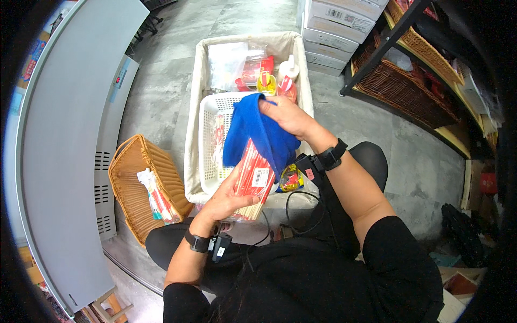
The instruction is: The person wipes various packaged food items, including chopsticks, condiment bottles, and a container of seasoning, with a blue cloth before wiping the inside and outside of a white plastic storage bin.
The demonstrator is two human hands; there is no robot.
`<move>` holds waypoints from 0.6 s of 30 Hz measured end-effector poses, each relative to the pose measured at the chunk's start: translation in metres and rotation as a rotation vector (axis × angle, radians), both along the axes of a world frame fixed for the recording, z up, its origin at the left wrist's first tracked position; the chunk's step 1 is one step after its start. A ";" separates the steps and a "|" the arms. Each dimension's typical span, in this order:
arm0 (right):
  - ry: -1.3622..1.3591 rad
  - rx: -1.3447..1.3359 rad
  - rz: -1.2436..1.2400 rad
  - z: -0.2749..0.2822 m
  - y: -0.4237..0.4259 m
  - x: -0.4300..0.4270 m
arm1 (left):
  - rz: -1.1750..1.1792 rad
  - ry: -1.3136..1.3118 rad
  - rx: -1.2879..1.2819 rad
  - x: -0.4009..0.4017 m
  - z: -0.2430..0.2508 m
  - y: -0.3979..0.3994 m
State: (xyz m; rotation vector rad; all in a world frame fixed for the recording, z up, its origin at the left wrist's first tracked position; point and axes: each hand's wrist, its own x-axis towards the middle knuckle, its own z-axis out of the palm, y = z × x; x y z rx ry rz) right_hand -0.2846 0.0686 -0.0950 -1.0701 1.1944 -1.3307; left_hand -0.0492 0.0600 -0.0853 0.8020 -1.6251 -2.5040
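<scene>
My left hand (232,196) grips a clear, red-printed pack of thin wooden sticks (252,173), tilted, with a white barcode label facing up. In my right hand (288,115) is a blue cloth (258,133), draped over the upper end of the pack. Both are above a white perforated plastic basket (208,161), where another clear packet with red print (219,135) lies on the left side. That basket sits inside a larger cloth-lined basket (194,121). The cloth hides part of the white basket and the pack's far end.
Bottles, including a white pump bottle (288,68), and a clear plastic bag (227,66) fill the lined basket's far end. A wicker basket (133,202) holding packets tilts at my left, beside a grey appliance (68,141). White boxes (335,32) and a shelf rack (408,76) stand right.
</scene>
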 end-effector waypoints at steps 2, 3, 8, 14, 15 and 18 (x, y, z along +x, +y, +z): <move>-0.240 0.015 -0.020 -0.012 -0.003 -0.003 | 0.001 0.030 -0.035 0.001 -0.003 -0.001; -0.483 0.025 -0.038 -0.015 -0.004 -0.003 | -0.001 0.034 -0.033 0.001 -0.002 -0.001; -1.099 0.143 -0.081 -0.015 -0.005 0.014 | 0.098 0.079 -0.014 0.007 0.008 -0.007; -1.163 0.050 -0.097 -0.008 -0.007 0.028 | 0.406 0.220 -0.161 0.004 0.013 -0.025; -1.168 0.009 -0.062 -0.007 -0.005 0.027 | 0.406 0.220 -0.161 0.001 0.014 -0.025; -1.015 0.020 0.029 -0.010 -0.004 0.030 | 0.348 0.169 -0.273 -0.008 0.010 -0.024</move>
